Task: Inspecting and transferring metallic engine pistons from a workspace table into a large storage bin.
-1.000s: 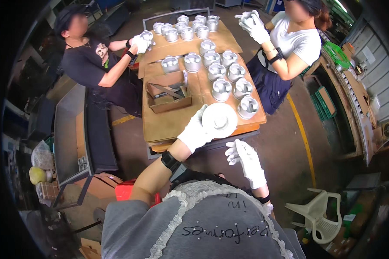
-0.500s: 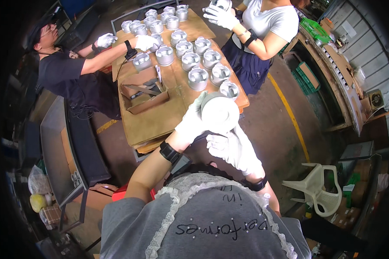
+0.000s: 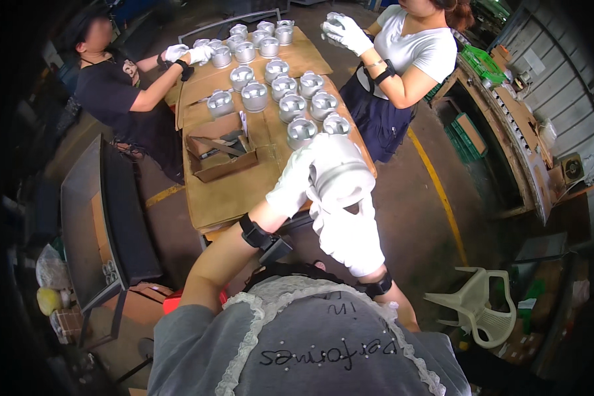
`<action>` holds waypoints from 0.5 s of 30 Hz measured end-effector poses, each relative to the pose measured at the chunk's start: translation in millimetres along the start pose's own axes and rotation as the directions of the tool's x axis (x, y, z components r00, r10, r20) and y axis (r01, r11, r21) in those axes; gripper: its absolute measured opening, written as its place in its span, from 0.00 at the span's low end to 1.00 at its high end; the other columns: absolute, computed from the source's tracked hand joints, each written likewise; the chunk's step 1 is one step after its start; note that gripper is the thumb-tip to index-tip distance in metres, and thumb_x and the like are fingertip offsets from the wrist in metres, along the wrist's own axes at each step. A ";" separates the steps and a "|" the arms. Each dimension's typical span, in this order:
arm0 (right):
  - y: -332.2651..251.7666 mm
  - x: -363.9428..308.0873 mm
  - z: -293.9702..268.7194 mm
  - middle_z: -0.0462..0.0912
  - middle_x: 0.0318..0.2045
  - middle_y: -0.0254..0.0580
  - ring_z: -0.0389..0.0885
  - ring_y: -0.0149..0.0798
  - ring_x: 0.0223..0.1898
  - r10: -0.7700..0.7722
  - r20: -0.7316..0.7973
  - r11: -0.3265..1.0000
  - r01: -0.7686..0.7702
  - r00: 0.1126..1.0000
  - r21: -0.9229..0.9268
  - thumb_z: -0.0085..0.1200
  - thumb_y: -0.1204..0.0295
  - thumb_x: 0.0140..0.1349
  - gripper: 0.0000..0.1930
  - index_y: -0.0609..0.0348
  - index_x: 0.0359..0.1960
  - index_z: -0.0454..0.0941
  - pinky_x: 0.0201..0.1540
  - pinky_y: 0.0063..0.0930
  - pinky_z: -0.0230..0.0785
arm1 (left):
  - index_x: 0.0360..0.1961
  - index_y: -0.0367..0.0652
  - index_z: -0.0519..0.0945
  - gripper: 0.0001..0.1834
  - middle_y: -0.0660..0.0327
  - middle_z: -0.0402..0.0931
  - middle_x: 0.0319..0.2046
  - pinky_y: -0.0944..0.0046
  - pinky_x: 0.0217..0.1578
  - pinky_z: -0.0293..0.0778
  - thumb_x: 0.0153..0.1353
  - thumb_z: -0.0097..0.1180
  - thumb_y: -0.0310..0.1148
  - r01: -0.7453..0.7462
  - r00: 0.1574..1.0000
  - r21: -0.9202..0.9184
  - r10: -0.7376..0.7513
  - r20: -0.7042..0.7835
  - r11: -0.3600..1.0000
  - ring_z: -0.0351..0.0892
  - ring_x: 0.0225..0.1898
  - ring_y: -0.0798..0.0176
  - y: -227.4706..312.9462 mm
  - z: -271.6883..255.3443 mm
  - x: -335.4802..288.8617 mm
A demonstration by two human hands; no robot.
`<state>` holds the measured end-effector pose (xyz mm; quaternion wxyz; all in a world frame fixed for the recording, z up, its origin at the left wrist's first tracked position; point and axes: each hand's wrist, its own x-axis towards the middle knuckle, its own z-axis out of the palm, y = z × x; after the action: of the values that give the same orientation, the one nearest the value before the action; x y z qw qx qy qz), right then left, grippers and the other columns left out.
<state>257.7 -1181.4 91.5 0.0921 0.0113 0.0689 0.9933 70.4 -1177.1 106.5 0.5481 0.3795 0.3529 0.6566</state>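
Observation:
A silvery metal piston (image 3: 344, 179) is held up over the near right corner of the table, tilted so that its side and rings of grooves show. White-gloved, my left hand (image 3: 296, 179) is closed round its left side. From below, my right hand (image 3: 350, 241), also gloved, grips its lower edge with thumb and fingers on either side; some fingertips are hidden. Just beyond stand several more pistons (image 3: 301, 132) in rows on the cardboard-covered table (image 3: 224, 195).
An open cardboard box (image 3: 221, 173) with flat tools sits at the table's left. A co-worker (image 3: 122, 92) stands at the left with gloved hands near the pistons; another person (image 3: 402, 59) at the far right holds something. A white plastic chair (image 3: 485, 307) is at the right.
My right hand has risen onto the piston, which has turned from its round face to its side. The left co-worker's hands have drawn back together; the view has shifted slightly.

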 end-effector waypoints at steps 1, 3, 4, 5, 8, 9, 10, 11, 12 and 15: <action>13.0 1.9 37.3 0.71 0.50 0.55 0.73 0.47 0.45 -0.040 -0.060 0.996 0.045 0.997 0.080 0.45 0.38 0.62 0.43 0.66 0.64 0.60 0.41 0.30 0.73 | 0.51 0.38 0.74 0.21 0.57 0.79 0.44 0.62 0.48 0.75 0.69 0.47 0.46 0.093 0.990 -0.241 -0.114 -0.078 0.966 0.79 0.44 0.62 -1.3 4.6 0.9; 6.5 2.1 31.4 0.72 0.52 0.60 0.73 0.50 0.48 -0.069 -0.040 0.997 0.068 0.997 -0.022 0.35 0.38 0.65 0.43 0.69 0.65 0.57 0.48 0.36 0.71 | 0.53 0.39 0.74 0.23 0.55 0.79 0.45 0.56 0.46 0.80 0.69 0.47 0.47 0.235 0.946 -0.680 -0.323 -0.003 0.694 0.81 0.45 0.58 -4.4 4.5 6.2; 5.5 1.3 29.9 0.73 0.54 0.64 0.73 0.53 0.50 -0.095 -0.024 0.987 0.091 0.995 -0.130 0.26 0.39 0.69 0.44 0.72 0.67 0.55 0.55 0.42 0.69 | 0.53 0.39 0.74 0.23 0.55 0.79 0.45 0.56 0.46 0.80 0.69 0.47 0.47 0.246 0.944 -0.674 -0.331 0.002 0.697 0.81 0.45 0.58 -6.9 3.5 4.1; 6.6 2.6 28.7 0.69 0.57 0.65 0.72 0.56 0.53 -0.082 -0.026 0.994 0.080 0.996 -0.075 0.28 0.37 0.68 0.45 0.73 0.66 0.55 0.59 0.45 0.66 | 0.53 0.39 0.74 0.23 0.54 0.79 0.46 0.55 0.46 0.80 0.69 0.46 0.47 0.230 0.949 -0.693 -0.315 0.005 0.683 0.81 0.45 0.58 -9.1 2.7 0.2; 10.9 8.6 36.7 0.71 0.54 0.58 0.72 0.47 0.46 -0.141 -0.167 0.965 0.098 0.976 -0.241 0.34 0.35 0.65 0.47 0.72 0.66 0.56 0.46 0.35 0.69 | 0.53 0.37 0.73 0.22 0.53 0.79 0.47 0.55 0.48 0.80 0.71 0.42 0.45 0.242 0.956 -0.744 -0.284 0.074 0.623 0.80 0.47 0.56 -12.9 -1.6 0.7; 11.0 8.2 35.0 0.71 0.54 0.58 0.72 0.47 0.46 -0.148 -0.164 0.965 0.106 0.975 -0.238 0.34 0.35 0.65 0.47 0.72 0.66 0.56 0.46 0.35 0.69 | 0.54 0.37 0.73 0.22 0.53 0.78 0.47 0.55 0.48 0.80 0.71 0.41 0.44 0.239 0.964 -0.783 -0.234 0.123 0.574 0.80 0.48 0.56 -14.5 -1.4 0.8; 10.7 7.9 32.3 0.71 0.54 0.58 0.72 0.47 0.46 -0.138 -0.158 0.971 0.102 0.978 -0.218 0.34 0.36 0.65 0.46 0.72 0.66 0.55 0.47 0.35 0.69 | 0.54 0.37 0.72 0.21 0.53 0.78 0.48 0.55 0.49 0.79 0.72 0.40 0.43 0.238 0.969 -0.819 -0.180 0.168 0.521 0.79 0.49 0.56 -15.6 -1.0 0.3; 10.9 7.7 30.6 0.71 0.54 0.57 0.72 0.46 0.46 -0.128 -0.152 0.975 0.097 0.980 -0.199 0.33 0.36 0.66 0.46 0.73 0.66 0.55 0.48 0.35 0.68 | 0.54 0.37 0.72 0.21 0.53 0.78 0.48 0.55 0.49 0.79 0.72 0.40 0.43 0.245 0.968 -0.817 -0.185 0.172 0.522 0.79 0.49 0.56 -16.3 -0.3 -1.3; 11.0 7.5 30.7 0.71 0.54 0.57 0.72 0.46 0.46 -0.135 -0.150 0.975 0.104 0.980 -0.197 0.33 0.36 0.66 0.46 0.73 0.66 0.55 0.48 0.35 0.68 | 0.54 0.37 0.72 0.21 0.53 0.78 0.48 0.55 0.49 0.79 0.72 0.39 0.42 0.230 0.973 -0.794 -0.163 0.166 0.562 0.79 0.49 0.56 -14.7 2.9 -3.5; 11.8 7.2 31.0 0.71 0.54 0.57 0.72 0.46 0.46 -0.131 -0.148 0.974 0.099 0.980 -0.206 0.32 0.37 0.67 0.45 0.73 0.66 0.55 0.48 0.35 0.68 | 0.55 0.37 0.71 0.21 0.53 0.77 0.49 0.56 0.49 0.79 0.72 0.38 0.41 0.239 0.971 -0.768 -0.138 0.195 0.594 0.79 0.49 0.56 -17.2 2.3 -4.7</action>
<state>249.5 -1187.4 123.9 0.1447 -0.0819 -0.0222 0.9858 80.8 -1179.0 91.9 0.7442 0.0984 0.0354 0.6597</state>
